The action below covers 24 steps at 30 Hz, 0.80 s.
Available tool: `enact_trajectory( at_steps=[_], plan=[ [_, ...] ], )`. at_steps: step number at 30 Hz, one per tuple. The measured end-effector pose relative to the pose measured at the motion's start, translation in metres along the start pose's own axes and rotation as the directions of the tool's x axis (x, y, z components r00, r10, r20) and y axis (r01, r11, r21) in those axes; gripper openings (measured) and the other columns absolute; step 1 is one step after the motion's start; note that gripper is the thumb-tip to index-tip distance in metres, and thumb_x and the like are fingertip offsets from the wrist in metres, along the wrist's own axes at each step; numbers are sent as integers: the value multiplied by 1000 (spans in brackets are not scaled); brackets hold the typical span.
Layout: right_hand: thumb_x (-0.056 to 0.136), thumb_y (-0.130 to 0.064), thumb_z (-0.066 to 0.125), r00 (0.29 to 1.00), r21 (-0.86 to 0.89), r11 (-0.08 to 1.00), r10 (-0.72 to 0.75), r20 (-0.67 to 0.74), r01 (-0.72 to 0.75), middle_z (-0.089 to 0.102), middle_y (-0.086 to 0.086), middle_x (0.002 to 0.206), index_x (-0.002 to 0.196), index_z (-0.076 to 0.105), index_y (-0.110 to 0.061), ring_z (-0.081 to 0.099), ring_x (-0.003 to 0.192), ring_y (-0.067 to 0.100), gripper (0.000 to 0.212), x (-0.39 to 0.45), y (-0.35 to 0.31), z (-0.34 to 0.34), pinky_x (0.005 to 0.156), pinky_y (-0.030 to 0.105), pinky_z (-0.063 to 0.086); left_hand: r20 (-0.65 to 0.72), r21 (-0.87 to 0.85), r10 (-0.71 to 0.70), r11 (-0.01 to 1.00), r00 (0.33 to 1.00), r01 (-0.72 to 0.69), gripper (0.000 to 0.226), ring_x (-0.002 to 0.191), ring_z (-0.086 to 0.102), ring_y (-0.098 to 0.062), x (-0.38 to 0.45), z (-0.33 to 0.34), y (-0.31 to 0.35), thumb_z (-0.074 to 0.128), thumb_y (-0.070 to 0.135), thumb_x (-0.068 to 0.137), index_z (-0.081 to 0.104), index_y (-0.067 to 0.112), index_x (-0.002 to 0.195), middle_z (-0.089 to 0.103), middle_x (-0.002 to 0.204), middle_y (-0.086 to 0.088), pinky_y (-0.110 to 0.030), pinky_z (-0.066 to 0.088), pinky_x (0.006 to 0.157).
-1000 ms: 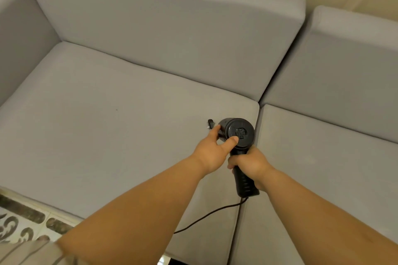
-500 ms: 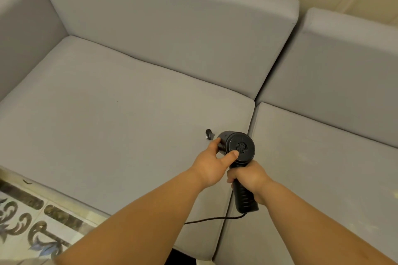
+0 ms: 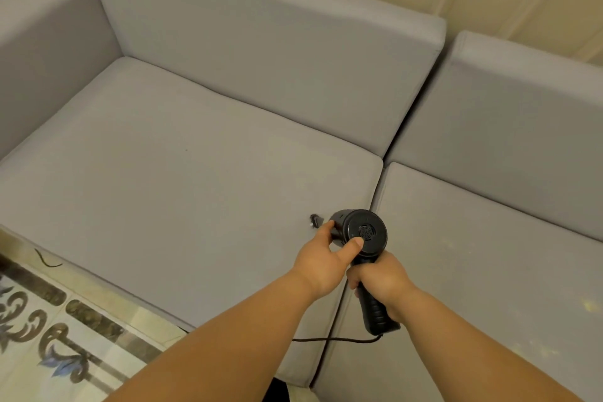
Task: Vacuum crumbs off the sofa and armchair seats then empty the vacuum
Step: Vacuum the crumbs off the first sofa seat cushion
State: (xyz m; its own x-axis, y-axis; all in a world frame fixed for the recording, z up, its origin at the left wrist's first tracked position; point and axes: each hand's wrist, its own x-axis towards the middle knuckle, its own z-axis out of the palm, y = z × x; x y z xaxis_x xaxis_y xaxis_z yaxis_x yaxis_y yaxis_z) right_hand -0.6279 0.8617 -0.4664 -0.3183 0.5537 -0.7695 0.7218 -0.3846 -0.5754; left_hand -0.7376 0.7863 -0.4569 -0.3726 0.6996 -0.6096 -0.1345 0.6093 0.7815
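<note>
Head view — the only one:

Vacuum: handheld vacuum (image 3: 360, 232) is sitting at centre-right of the frame, low over the left seat cushion (image 3: 182, 192), right beside the seam between the two seats.

Long axis: barrel is pointing toward the left of the frame, round vented rear cap facing the camera; handle is dropping toward the bottom of the frame.

Nozzle: small dark nozzle tip (image 3: 315, 220) is showing just left of the barrel, touching or nearly touching the fabric — I cannot tell which.

Left hand: left hand (image 3: 321, 259) is cupping the barrel, fingers curled over its far side, thumb pressing on the rear cap's lower edge.

Right hand: right hand (image 3: 380, 284) is wrapping the handle, fingers closed tightly round it; fingertips themselves are hidden underneath.

Cord: black cord (image 3: 329, 340) is trailing from the handle's foot toward lower centre, across the cushion's front edge.

Key relation: nozzle is lying left of and beyond both hands, so uncleaned left cushion is stretching away toward the frame's left; left hand is nearer the nozzle and is likely steering.

Right seat: right seat cushion (image 3: 489, 271) is showing pale specks toward the right edge, probably crumbs waiting for a pass.

Floor: patterned floor tiles (image 3: 49, 336) are filling the lower left corner.
</note>
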Motion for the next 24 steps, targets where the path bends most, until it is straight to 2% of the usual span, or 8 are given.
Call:
enact_trajectory(
  at_steps=[7,13,17,24],
  plan=[
    [58,2,67,993,83,994,-69,-91,77,65,12,74,87,67,-9,59,70,30,31,37,-35,7,62,36,48,11,28,50,998,999,-51,76,135,37,-17,44,-23,21,59,48,87,20,30,150,39,149,1,-24,30,101],
    [62,4,67,997,92,996,0,-79,8,65,16,85,100,65,-6,58,77,32,40,69,-48,18,65,37,49,58,84,19,996,998,-24,75,135,38,-19,82,-42,21,57,49,88,19,29,150,39,149,1,-26,31,101],
    [61,6,67,996,107,993,60,-72,-52,63,17,84,99,65,-3,58,76,32,39,67,-47,21,64,37,48,72,83,4,997,997,-10,76,135,38,-19,82,-43,16,57,50,87,20,30,150,39,149,1,-26,31,101],
    [62,6,67,996,48,997,69,-48,-67,63,16,77,86,65,-4,56,70,30,26,42,-24,14,60,33,47,73,71,-11,997,997,6,76,135,38,-19,53,-26,2,58,49,87,20,29,150,40,148,0,-27,31,105]
  ],
)
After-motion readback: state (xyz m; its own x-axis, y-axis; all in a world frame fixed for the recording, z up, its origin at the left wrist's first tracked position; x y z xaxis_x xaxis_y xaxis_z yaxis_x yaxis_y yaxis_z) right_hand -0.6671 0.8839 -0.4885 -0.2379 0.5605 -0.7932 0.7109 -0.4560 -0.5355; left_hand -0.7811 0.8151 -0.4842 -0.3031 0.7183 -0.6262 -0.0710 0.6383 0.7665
